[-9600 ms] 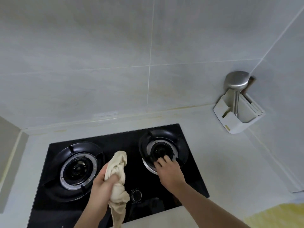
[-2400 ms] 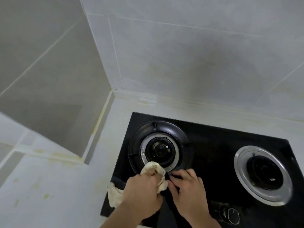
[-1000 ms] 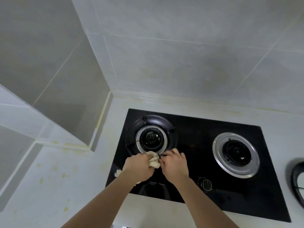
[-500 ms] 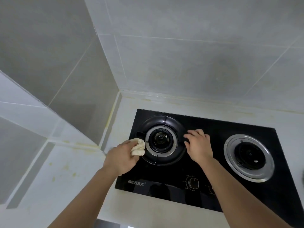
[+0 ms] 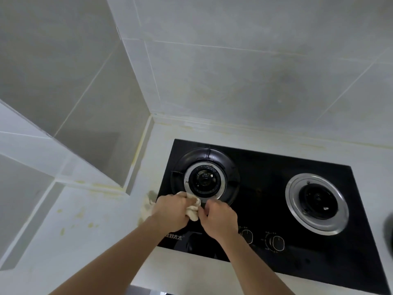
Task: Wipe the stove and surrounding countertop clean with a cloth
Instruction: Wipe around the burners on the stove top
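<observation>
On the stained white countertop [image 5: 85,222], at the glossy black glass stove's [image 5: 265,188] near-left burner, the left hand [image 5: 170,211] grips a soft, limp cream cloth [image 5: 192,208], best held bunched, while the right hand [image 5: 219,218] pinches its edge.

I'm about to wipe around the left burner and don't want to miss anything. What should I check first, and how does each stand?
1. Cloth in hand: ok, the left hand has a grip on it.
2. Right hand clear of the wiping path: not ok, it is at the cloth's edge.
3. Left burner off: ok, no flame shows.
4. Pan support on the left burner: ok, in place.
5. Knobs off: cannot tell.
6. Countertop left of the stove clean: not ok, yellowish spots remain.
</observation>
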